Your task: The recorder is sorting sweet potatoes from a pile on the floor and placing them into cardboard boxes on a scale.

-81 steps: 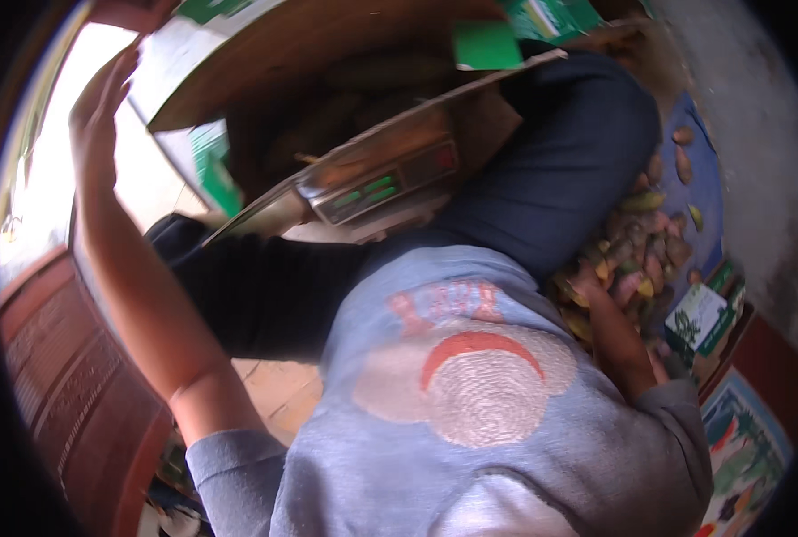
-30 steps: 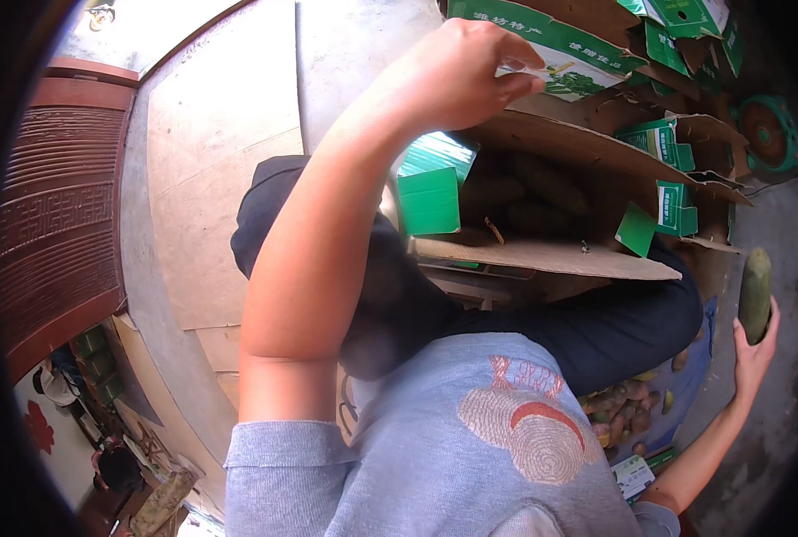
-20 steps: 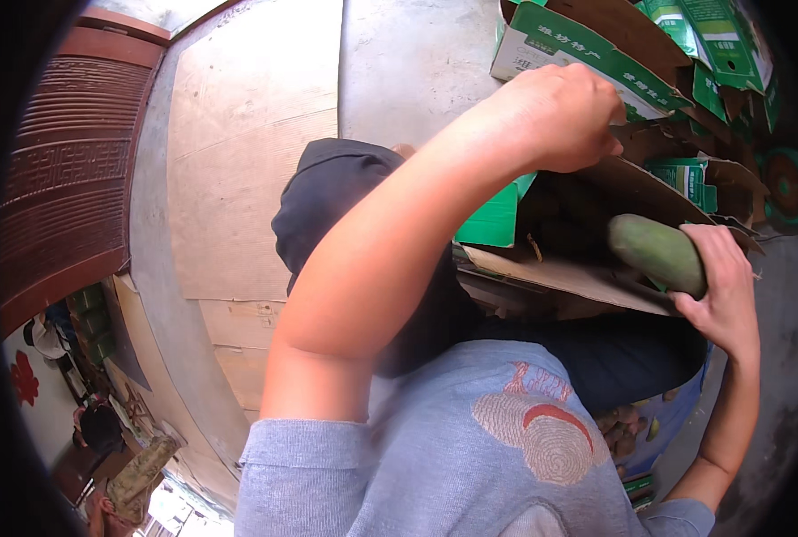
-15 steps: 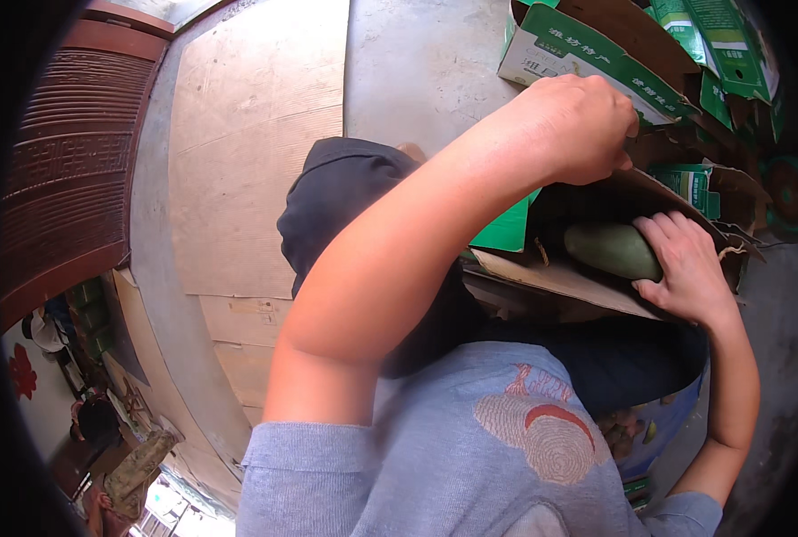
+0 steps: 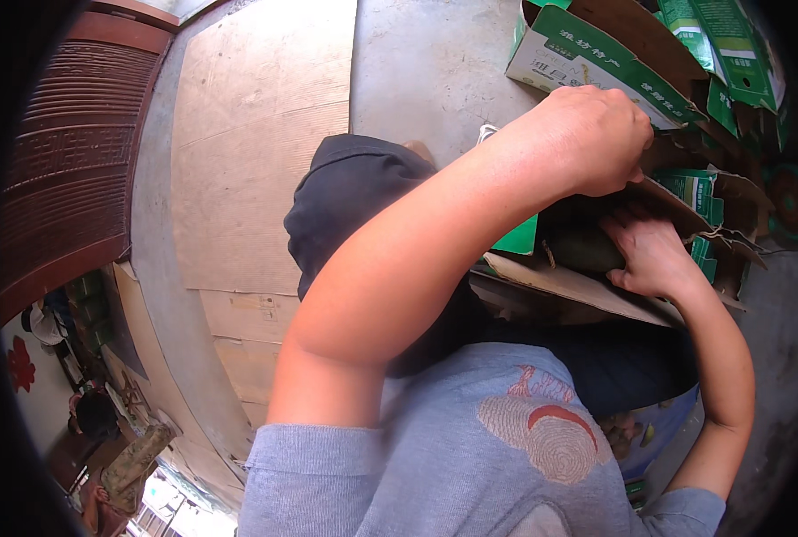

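Observation:
In front of my lap stands an open cardboard box (image 5: 587, 288) with a dark inside. A smooth, oblong green melon (image 5: 582, 251) lies in it, mostly in shadow. My right hand (image 5: 651, 253) reaches in over the near edge, its fingers and thumb curled round the melon's right end; the fingertips are dim in the shade. Across my body my left arm stretches to the box's far side. There my left hand (image 5: 603, 143) is closed, knuckles up, pinching the top of the raised cardboard flap (image 5: 672, 201); its fingertips are partly hidden.
Beyond my left hand is a green and white carton (image 5: 587, 58), open on top. More green cartons (image 5: 734, 49) are heaped at the far right, beside a round green object (image 5: 791, 192). Flattened cardboard (image 5: 260, 152) covers the floor at left, near a carved reddish-brown wooden panel (image 5: 81, 152).
My right hand has moved left and deeper into the box, taking the melon down into the shadow. My left hand stays at the flap, shifting only slightly right in the picture.

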The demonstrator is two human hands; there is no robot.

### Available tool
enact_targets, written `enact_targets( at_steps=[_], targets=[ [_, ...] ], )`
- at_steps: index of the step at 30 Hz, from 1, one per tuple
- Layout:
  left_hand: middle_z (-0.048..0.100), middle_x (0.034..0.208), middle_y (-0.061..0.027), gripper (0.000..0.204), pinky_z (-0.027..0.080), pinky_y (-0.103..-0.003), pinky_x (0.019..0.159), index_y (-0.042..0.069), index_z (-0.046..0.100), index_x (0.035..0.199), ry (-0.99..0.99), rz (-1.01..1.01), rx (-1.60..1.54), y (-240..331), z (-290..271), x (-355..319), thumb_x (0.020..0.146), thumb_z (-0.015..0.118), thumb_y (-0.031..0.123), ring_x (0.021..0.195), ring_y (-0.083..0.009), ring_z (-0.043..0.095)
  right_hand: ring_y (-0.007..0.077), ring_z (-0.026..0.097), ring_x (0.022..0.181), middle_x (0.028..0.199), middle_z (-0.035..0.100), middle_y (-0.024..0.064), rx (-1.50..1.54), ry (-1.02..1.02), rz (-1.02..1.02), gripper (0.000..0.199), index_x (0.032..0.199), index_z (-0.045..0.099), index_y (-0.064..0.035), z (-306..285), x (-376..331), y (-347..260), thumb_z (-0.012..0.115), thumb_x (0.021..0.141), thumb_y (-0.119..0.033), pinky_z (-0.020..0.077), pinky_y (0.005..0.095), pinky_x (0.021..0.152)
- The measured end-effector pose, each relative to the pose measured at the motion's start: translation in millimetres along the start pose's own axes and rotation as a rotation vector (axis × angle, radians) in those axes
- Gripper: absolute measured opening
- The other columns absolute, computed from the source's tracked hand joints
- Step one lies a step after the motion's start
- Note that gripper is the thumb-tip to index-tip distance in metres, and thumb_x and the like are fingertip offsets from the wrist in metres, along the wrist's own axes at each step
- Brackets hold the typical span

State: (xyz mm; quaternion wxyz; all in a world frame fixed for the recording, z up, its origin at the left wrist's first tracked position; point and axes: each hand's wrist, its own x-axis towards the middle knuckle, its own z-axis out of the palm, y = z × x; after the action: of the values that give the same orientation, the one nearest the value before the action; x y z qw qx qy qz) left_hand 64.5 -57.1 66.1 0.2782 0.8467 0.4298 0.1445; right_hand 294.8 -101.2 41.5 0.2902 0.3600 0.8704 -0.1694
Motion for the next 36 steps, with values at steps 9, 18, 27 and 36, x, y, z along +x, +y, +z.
enact_targets(
  at_steps=[9,18,27,36],
  targets=[
    [0.074,0.105,-0.0158,0.037,0.056,-0.044,0.092,0.011,0.073,0.120,-0.016,-0.012,0.006,1,-2,-1,0.089,0.073,0.031,0.102,-0.0342,0.070,0.0353,0.052,0.123,0.128,0.057,0.0179,-0.010,-0.030,0.023,0.070,0.131,0.058,-0.0031,9,9,-2,0.078,0.069,-0.029,0.0452,0.0476,0.103],
    [0.074,0.102,-0.0165,0.037,0.057,-0.044,0.090,0.012,0.073,0.119,-0.005,-0.009,-0.012,0,-1,-3,0.088,0.074,0.032,0.100,-0.0339,0.071,0.0355,0.047,0.132,0.138,0.054,0.0170,0.002,-0.075,0.039,0.074,0.136,0.056,-0.0044,7,20,-9,0.079,0.070,-0.030,0.0404,0.0474,0.110],
    [0.074,0.100,-0.0169,0.035,0.057,-0.044,0.089,0.012,0.074,0.117,-0.001,-0.006,-0.020,-1,-3,-5,0.087,0.074,0.031,0.098,-0.0343,0.072,0.0361,0.045,0.135,0.143,0.051,0.0186,-0.029,-0.023,-0.008,0.078,0.139,0.053,-0.0025,12,32,-15,0.079,0.071,-0.029,0.0382,0.0470,0.113],
    [0.074,0.100,-0.0171,0.035,0.057,-0.044,0.089,0.011,0.074,0.117,-0.007,-0.004,-0.025,-2,-2,-5,0.087,0.074,0.030,0.098,-0.0344,0.072,0.0371,0.040,0.141,0.151,0.044,0.0209,0.007,-0.080,-0.019,0.085,0.145,0.046,-0.0014,10,44,-21,0.078,0.071,-0.028,0.0347,0.0473,0.116]
  ],
)
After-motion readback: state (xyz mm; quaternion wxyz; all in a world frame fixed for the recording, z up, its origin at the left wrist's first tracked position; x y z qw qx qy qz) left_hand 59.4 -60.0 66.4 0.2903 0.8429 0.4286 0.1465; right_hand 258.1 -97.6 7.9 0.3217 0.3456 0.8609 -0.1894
